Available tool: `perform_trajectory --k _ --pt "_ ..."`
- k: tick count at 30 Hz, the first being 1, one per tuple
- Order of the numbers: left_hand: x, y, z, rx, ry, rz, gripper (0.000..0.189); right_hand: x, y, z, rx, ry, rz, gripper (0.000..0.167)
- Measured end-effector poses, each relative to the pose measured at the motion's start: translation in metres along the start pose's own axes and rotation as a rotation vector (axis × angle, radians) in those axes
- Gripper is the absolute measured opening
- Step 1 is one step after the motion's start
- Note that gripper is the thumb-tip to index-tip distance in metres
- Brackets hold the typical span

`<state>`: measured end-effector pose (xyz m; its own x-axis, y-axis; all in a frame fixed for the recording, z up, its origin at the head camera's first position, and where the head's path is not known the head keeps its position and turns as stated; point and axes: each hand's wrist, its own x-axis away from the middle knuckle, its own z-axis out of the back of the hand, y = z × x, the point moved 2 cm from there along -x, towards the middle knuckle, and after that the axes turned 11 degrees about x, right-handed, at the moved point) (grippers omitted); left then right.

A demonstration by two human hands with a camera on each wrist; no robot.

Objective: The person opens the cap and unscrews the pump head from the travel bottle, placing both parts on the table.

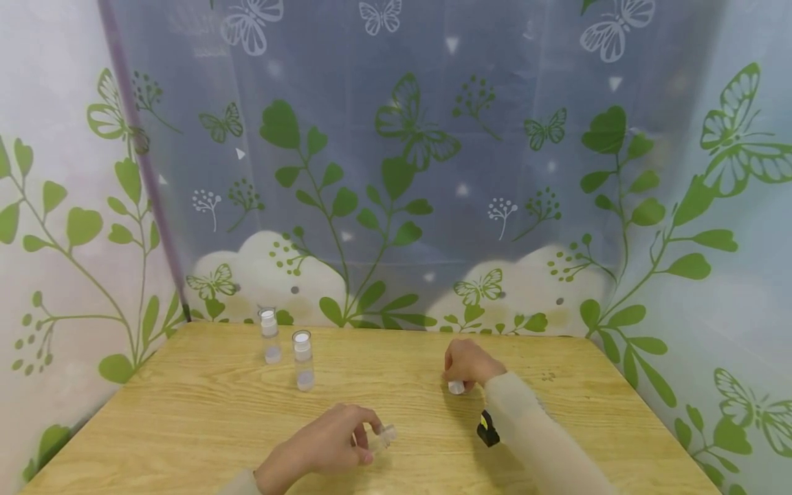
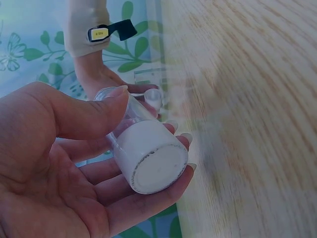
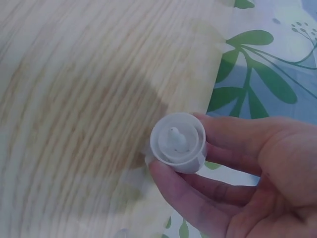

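My left hand (image 1: 334,440) holds a small clear bottle (image 2: 153,158) between thumb and fingers, low over the table's near middle. The bottle lies tilted across the fingers, its white round base facing the left wrist camera. Farther right and back, my right hand (image 1: 467,361) pinches a white pump head (image 3: 178,141) between thumb and fingertips, close over the tabletop. Its open underside shows in the right wrist view, a ring with a small nub in the middle. The bottle's mouth is partly hidden behind the left thumb.
Two clear bottles with white pump tops, the farther bottle (image 1: 269,337) and the nearer bottle (image 1: 303,361), stand upright at the back left of the wooden table (image 1: 204,412). A printed curtain (image 1: 371,172) hangs behind the table. A black strap device (image 1: 487,430) sits at the right sleeve.
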<state>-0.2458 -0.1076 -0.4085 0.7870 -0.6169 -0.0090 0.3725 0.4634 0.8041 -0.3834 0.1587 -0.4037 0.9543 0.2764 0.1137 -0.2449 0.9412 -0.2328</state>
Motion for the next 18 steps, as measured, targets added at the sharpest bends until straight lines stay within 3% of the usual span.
perform_trajectory --k 18 --pt "-0.0003 -0.0003 -0.0002 -0.005 -0.002 -0.016 0.034 -0.0052 -0.0066 -0.0072 0.003 0.001 -0.015 0.018"
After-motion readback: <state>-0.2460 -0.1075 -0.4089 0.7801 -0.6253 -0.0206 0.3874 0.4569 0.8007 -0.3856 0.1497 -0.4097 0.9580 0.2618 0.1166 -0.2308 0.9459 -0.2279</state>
